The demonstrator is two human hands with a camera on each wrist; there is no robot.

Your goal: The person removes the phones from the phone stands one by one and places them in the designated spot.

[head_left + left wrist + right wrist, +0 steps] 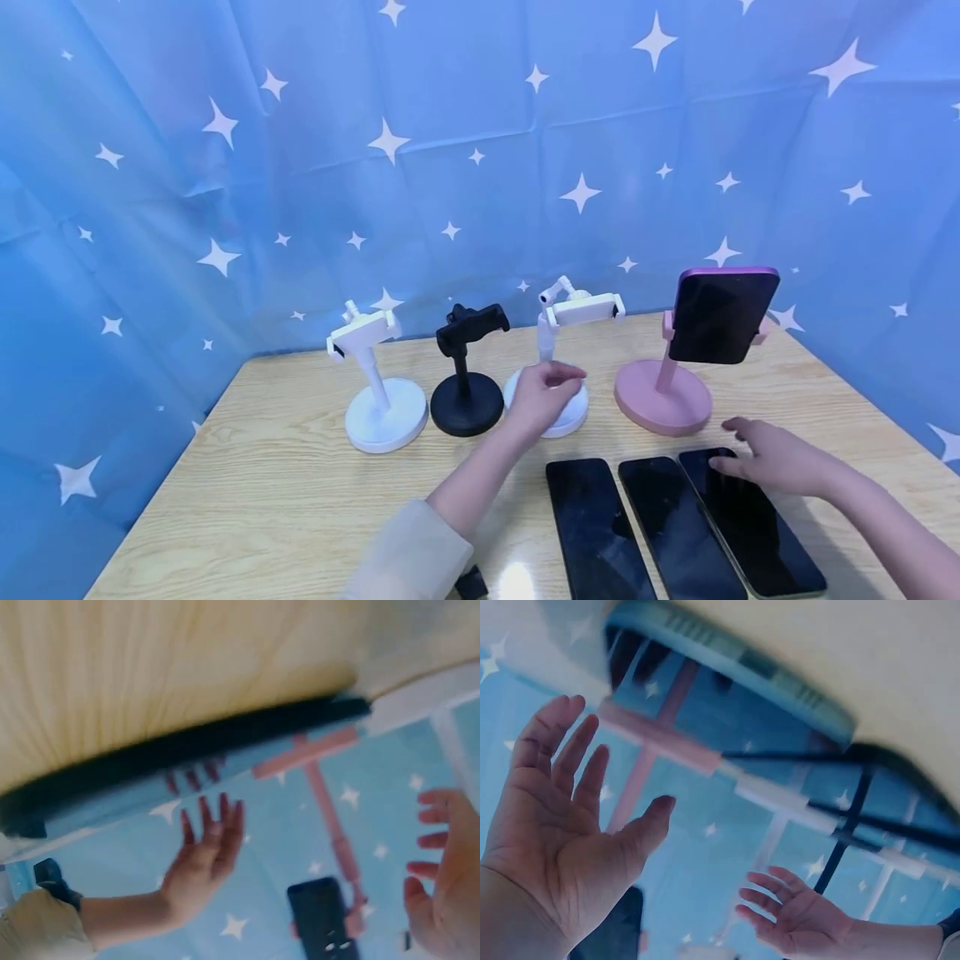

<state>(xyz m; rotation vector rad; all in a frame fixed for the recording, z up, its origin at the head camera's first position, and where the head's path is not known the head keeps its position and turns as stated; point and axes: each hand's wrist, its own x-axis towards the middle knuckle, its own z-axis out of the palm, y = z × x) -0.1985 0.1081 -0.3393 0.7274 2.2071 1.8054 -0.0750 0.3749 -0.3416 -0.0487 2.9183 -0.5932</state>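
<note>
My left hand point(542, 398) hovers in front of a white phone stand point(585, 310), partly hiding its round base, fingers loosely bent with nothing in them. My right hand point(776, 457) is spread just over the rightmost black-screened phone point(757, 525); whether a fingertip touches it I cannot tell. In the right wrist view the right hand point(577, 817) shows a bare palm and relaxed fingers. Two more phones, a middle one point(678, 529) and a left one point(600, 529), lie flat beside it. A pink stand point(663, 400) carries an upright phone with a purple edge point(723, 317).
A black phone stand point(467, 404) and another white stand point(386, 417) stand to the left along the back of the wooden table point(300, 500). A blue curtain with white stars point(450, 192) hangs behind the table.
</note>
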